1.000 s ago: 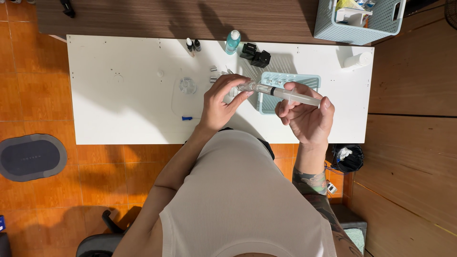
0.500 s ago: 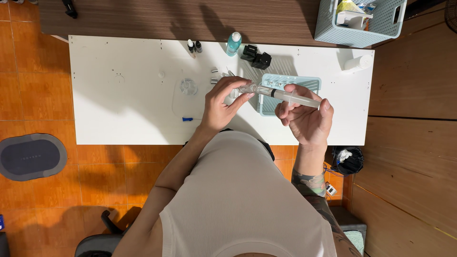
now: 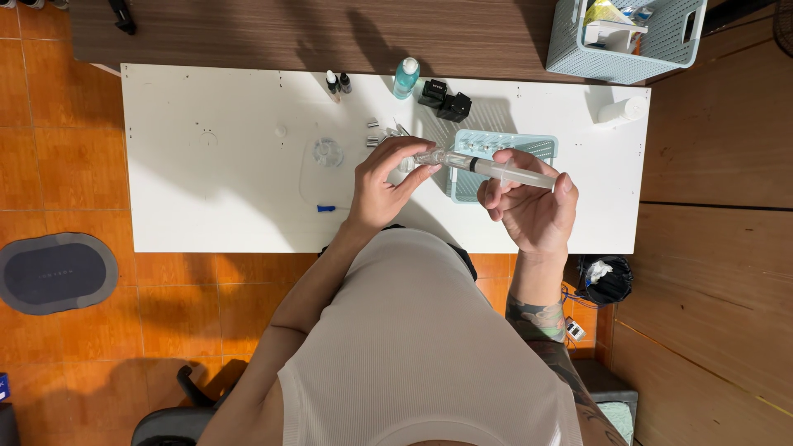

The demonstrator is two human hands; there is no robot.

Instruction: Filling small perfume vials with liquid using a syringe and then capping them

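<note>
A yellow-and-white packet and a white box are sitting in the pale blue basket at the desk's far right corner. No signs or screens are showing.

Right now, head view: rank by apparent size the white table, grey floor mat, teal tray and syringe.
1. white table
2. grey floor mat
3. teal tray, partly hidden by the hands
4. syringe, held above the table, so nearer the camera
</note>
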